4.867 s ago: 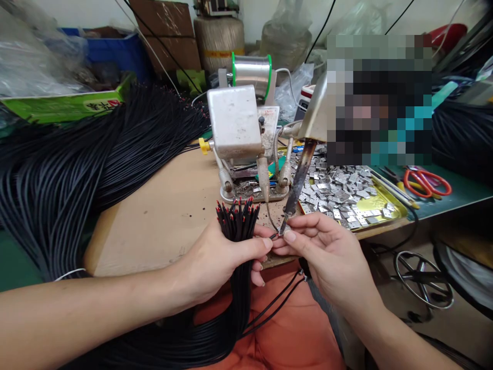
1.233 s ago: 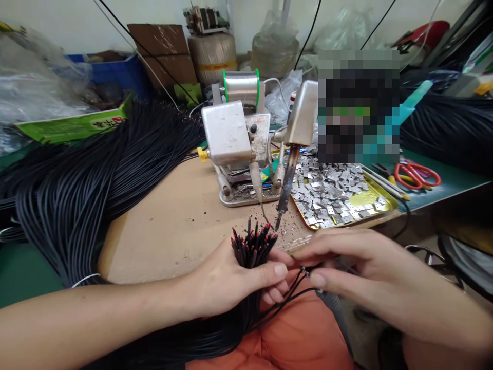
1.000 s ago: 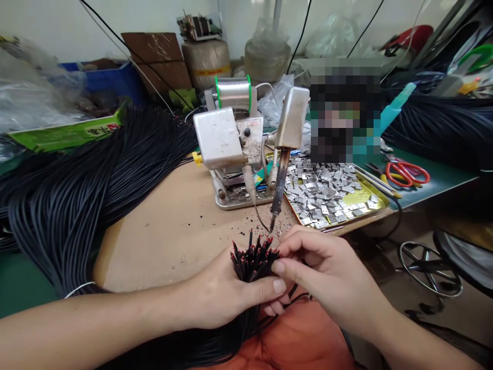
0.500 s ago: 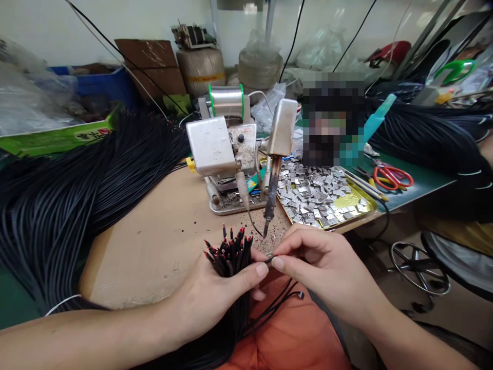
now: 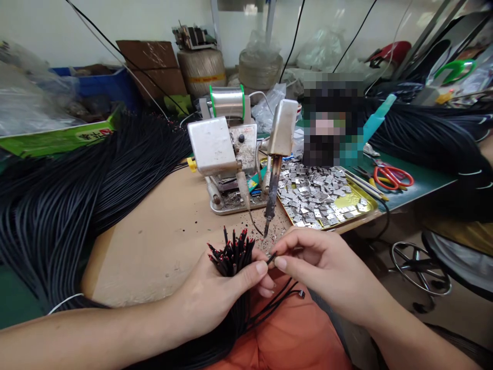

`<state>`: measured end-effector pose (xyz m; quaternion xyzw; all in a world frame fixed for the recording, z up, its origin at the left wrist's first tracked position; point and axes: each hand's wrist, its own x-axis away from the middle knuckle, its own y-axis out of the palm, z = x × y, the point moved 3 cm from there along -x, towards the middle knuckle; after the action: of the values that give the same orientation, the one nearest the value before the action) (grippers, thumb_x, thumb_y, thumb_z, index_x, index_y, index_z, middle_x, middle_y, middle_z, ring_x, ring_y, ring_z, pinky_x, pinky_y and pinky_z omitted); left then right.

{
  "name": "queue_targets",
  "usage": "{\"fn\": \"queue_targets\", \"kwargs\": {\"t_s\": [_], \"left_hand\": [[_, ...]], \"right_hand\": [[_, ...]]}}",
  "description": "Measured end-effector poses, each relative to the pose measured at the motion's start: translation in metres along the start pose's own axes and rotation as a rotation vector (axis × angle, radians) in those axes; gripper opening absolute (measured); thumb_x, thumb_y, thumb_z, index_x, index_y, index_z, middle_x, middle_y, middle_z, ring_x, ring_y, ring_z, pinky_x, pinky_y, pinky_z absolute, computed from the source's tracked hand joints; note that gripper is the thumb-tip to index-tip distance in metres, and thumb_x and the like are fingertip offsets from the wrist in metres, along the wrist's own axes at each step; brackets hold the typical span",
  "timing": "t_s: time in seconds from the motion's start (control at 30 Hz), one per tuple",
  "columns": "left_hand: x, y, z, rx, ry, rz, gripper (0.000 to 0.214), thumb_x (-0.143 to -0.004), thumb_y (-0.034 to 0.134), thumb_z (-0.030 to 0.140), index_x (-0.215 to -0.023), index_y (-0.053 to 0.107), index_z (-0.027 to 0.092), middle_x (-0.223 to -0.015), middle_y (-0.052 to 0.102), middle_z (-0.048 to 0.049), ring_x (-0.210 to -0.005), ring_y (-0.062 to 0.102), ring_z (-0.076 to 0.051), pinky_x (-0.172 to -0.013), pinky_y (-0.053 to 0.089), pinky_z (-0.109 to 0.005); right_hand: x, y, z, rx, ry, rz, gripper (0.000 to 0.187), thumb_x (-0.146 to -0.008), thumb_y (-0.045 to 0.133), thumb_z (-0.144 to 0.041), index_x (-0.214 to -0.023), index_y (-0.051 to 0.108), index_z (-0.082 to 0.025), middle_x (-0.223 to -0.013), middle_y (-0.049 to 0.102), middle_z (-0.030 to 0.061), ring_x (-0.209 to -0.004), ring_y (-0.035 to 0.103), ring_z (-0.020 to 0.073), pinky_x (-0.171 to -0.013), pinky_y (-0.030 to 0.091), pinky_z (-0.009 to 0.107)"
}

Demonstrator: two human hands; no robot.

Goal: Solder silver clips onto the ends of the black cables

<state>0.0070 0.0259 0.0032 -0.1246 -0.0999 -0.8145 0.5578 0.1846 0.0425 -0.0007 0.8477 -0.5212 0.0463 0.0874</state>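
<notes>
My left hand (image 5: pixel 227 280) is wrapped round a bundle of black cables (image 5: pixel 234 257), whose upper ends show red wire tips. Thumb and fingers of my right hand (image 5: pixel 314 267) pinch the end of a single black cable (image 5: pixel 272 257) close to my left fingertips. Just above both hands, the dark soldering iron (image 5: pixel 271 198) of a soldering machine (image 5: pixel 217 146) points down. Several loose cables (image 5: pixel 275 306) hang below over orange cloth, one with a small connector (image 5: pixel 300 294) at its end.
A yellow tray (image 5: pixel 367 205) of small metal plates sits behind my right hand, with red-handled scissors (image 5: pixel 393 177) beyond. Large piles of black cable lie on the left (image 5: pixel 73 205) and right (image 5: pixel 419 128). A solder spool (image 5: pixel 227 102) tops the machine. A wheeled stool base (image 5: pixel 419 270) stands right.
The cable end in my right fingers has tilted more upright. My left fingers have shifted slightly on the bundle, which moved a little to the right.
</notes>
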Motion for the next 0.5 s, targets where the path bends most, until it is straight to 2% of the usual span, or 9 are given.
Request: {"fn": "queue_targets", "kwargs": {"t_s": [0.17, 0.33, 0.5], "left_hand": [[-0.0010, 0.0036, 0.0010, -0.035, -0.044, -0.030, 0.028, -0.091, 0.064, 0.038, -0.074, 0.067, 0.015, -0.064, 0.070, -0.0022, -0.064, 0.066, -0.015, -0.069, 0.055, -0.027], [-0.0004, 0.0032, -0.0016, -0.011, -0.087, -0.001, 0.029, -0.088, 0.066, 0.039, -0.074, 0.066, 0.014, -0.062, 0.066, -0.0004, -0.055, 0.060, -0.011, -0.058, 0.051, -0.023], [-0.0005, 0.0018, -0.0058, 0.046, -0.097, 0.023, 0.028, -0.083, 0.074, 0.041, -0.088, 0.068, 0.015, -0.066, 0.069, -0.0004, -0.059, 0.062, -0.012, -0.063, 0.052, -0.024]], "right_hand": [[-0.0010, -0.0034, 0.0001, 0.152, -0.027, 0.060, 0.007, -0.085, 0.068, -0.016, -0.079, 0.071, -0.019, -0.078, 0.070, 0.0012, -0.075, 0.065, 0.0151, -0.070, 0.052, 0.027], [-0.0010, -0.0082, -0.0013, 0.240, 0.007, 0.065, 0.008, -0.083, 0.068, -0.016, -0.077, 0.073, -0.018, -0.073, 0.068, 0.0004, -0.067, 0.059, 0.0130, -0.058, 0.046, 0.023], [-0.0002, -0.0038, -0.0023, 0.066, 0.017, 0.097, 0.009, -0.079, 0.070, -0.012, -0.073, 0.070, -0.018, -0.069, 0.070, -0.0012, -0.065, 0.064, 0.0114, -0.060, 0.051, 0.021]]}}
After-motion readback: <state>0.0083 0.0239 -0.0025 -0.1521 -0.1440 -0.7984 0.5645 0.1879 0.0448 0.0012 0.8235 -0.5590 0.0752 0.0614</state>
